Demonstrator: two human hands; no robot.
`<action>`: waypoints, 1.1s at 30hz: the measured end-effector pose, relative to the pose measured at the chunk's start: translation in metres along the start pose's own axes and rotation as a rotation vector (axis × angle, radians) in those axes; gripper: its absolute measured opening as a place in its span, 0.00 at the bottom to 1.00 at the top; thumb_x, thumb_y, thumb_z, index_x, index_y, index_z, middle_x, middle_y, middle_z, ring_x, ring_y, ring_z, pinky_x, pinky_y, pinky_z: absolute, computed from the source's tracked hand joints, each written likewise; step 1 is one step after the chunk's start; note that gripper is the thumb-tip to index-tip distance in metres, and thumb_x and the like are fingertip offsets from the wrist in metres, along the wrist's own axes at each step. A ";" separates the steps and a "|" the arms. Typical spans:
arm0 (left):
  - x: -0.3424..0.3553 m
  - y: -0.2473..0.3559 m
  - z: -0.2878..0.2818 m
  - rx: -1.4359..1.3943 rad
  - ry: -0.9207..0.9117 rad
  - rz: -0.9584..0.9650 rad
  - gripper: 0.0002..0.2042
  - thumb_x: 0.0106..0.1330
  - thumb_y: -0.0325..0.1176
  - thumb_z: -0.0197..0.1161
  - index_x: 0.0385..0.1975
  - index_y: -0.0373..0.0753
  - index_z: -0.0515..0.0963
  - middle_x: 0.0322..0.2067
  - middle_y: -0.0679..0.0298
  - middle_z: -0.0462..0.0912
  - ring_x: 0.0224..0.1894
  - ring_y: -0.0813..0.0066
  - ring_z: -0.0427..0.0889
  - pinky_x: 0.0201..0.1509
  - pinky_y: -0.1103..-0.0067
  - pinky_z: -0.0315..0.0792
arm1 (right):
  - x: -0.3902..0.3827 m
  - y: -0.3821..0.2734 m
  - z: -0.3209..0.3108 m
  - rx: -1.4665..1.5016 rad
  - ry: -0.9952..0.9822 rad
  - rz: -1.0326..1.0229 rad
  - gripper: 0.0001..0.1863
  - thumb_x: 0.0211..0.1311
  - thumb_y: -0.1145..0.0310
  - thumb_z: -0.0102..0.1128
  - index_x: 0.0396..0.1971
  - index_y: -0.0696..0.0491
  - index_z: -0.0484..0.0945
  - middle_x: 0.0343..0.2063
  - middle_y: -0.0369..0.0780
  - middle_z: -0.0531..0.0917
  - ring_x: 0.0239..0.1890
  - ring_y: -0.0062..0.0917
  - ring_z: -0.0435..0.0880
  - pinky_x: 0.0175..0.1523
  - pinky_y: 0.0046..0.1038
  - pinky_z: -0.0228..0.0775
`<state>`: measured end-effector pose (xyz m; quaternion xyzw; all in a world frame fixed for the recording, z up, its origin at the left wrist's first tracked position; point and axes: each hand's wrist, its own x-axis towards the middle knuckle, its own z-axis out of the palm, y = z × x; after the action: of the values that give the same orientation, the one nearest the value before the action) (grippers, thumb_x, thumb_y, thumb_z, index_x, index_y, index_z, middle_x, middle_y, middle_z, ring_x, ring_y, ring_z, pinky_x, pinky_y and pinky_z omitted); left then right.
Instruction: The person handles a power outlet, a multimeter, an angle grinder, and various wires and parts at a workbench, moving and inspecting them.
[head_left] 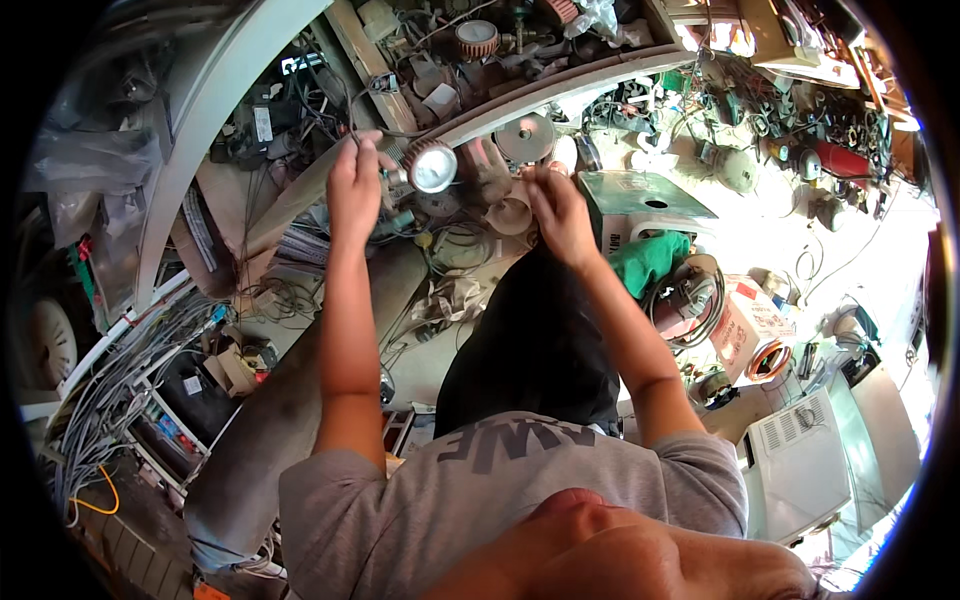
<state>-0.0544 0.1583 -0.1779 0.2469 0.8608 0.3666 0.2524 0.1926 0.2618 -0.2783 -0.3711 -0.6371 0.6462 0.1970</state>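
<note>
A round gauge (433, 168) with a pale face and a ribbed red-brown rim is held out in front of me. The fingers of my left hand (354, 190) are closed around the fitting at its left side. A thin dark cable passes just above that hand. To the right of the gauge, my right hand (563, 212) is raised with its fingers curled together; whatever lies between the fingertips is hidden. A tan round cup-like part (509, 214) shows below and left of the right hand, and a grey metal disc (524, 137) lies beyond it.
A wooden tray (560, 98) of parts at the far side contains a similar gauge (477, 39). Right of my right hand stands a dark green metal box (650, 195), with green cloth (650, 262) below it. A large grey cylinder (290, 430) and bundled cables (110, 385) lie left.
</note>
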 end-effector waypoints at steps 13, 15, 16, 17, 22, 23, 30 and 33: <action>-0.115 0.008 0.043 -0.673 -0.030 -0.423 0.20 0.72 0.45 0.50 0.57 0.39 0.70 0.26 0.71 0.71 0.37 0.81 0.77 0.42 0.83 0.70 | 0.335 -0.081 0.123 -0.912 -0.050 -0.166 0.31 0.52 0.55 0.63 0.54 0.56 0.70 0.55 0.52 0.70 0.54 0.51 0.70 0.53 0.44 0.68; -0.124 0.001 0.040 -0.676 -0.036 -0.394 0.19 0.73 0.43 0.49 0.57 0.38 0.70 0.25 0.72 0.69 0.33 0.83 0.73 0.41 0.82 0.71 | 0.344 -0.079 0.137 -0.941 -0.063 -0.162 0.29 0.52 0.57 0.62 0.53 0.55 0.70 0.54 0.52 0.70 0.53 0.51 0.71 0.52 0.44 0.68; -0.128 -0.009 0.041 -0.721 -0.039 -0.369 0.19 0.73 0.41 0.48 0.57 0.37 0.69 0.25 0.72 0.68 0.30 0.84 0.71 0.41 0.82 0.71 | 0.346 -0.076 0.139 -0.951 -0.060 -0.170 0.28 0.52 0.59 0.62 0.53 0.55 0.70 0.54 0.52 0.70 0.52 0.51 0.71 0.51 0.44 0.68; -0.127 0.001 0.037 -0.720 -0.045 -0.440 0.18 0.74 0.40 0.47 0.56 0.36 0.70 0.22 0.74 0.65 0.24 0.85 0.65 0.48 0.79 0.72 | 0.350 -0.072 0.139 -0.960 -0.048 -0.182 0.28 0.52 0.60 0.61 0.53 0.55 0.71 0.53 0.53 0.71 0.52 0.52 0.71 0.51 0.44 0.69; -0.135 -0.016 0.028 -0.829 -0.073 -0.396 0.16 0.74 0.39 0.46 0.51 0.36 0.71 0.18 0.75 0.60 0.20 0.88 0.60 0.63 0.69 0.65 | 0.351 -0.059 0.136 -0.875 -0.002 -0.330 0.24 0.52 0.66 0.60 0.51 0.54 0.72 0.52 0.54 0.71 0.49 0.52 0.73 0.49 0.44 0.69; -0.135 -0.017 0.026 -0.840 -0.063 -0.386 0.16 0.74 0.39 0.45 0.51 0.36 0.71 0.18 0.75 0.60 0.20 0.88 0.60 0.63 0.69 0.65 | 0.346 -0.058 0.131 -0.816 0.027 -0.386 0.24 0.51 0.67 0.60 0.51 0.54 0.72 0.51 0.54 0.71 0.48 0.52 0.73 0.49 0.43 0.70; -0.122 -0.018 0.015 -0.780 0.003 -0.319 0.16 0.74 0.40 0.45 0.48 0.34 0.71 0.18 0.74 0.60 0.18 0.88 0.58 0.62 0.70 0.65 | 0.258 -0.105 0.078 -0.314 0.093 -0.743 0.23 0.49 0.80 0.59 0.49 0.56 0.72 0.41 0.53 0.74 0.41 0.50 0.75 0.44 0.38 0.73; -0.116 -0.015 0.012 -0.694 -0.012 -0.246 0.16 0.74 0.39 0.44 0.48 0.33 0.71 0.18 0.73 0.60 0.19 0.87 0.59 0.61 0.70 0.67 | 0.250 -0.099 0.046 0.117 -0.196 -0.572 0.29 0.51 0.83 0.62 0.55 0.55 0.66 0.38 0.40 0.73 0.40 0.28 0.77 0.43 0.28 0.73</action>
<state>0.0366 0.0844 -0.1677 0.0434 0.7071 0.6021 0.3683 -0.0243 0.4237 -0.2433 -0.1004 -0.6935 0.6328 0.3295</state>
